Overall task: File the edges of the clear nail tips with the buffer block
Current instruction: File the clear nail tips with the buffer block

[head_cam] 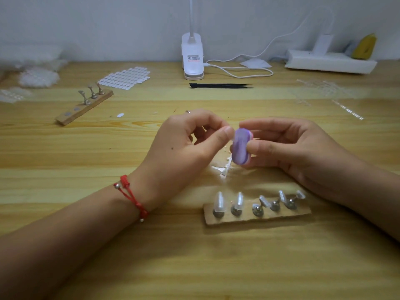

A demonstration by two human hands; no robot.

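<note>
My right hand (287,146) grips a small purple buffer block (241,146) between thumb and fingers above the wooden table (108,213). My left hand (186,144), with a red string bracelet at the wrist, pinches a clear nail tip (232,138) against the block's left edge; the tip is mostly hidden by my thumb. Below the hands lies a wooden holder strip (257,216) carrying several clear nail tips on metal stands. White filing scraps (223,168) lie under the block.
A second wooden strip (84,108) with three bare metal stands lies at the left. Behind it are a sheet of nail tips (125,79) and plastic bags. Black tweezers (218,85), a white clip lamp (192,57) with cable and a power strip (329,61) sit at the back.
</note>
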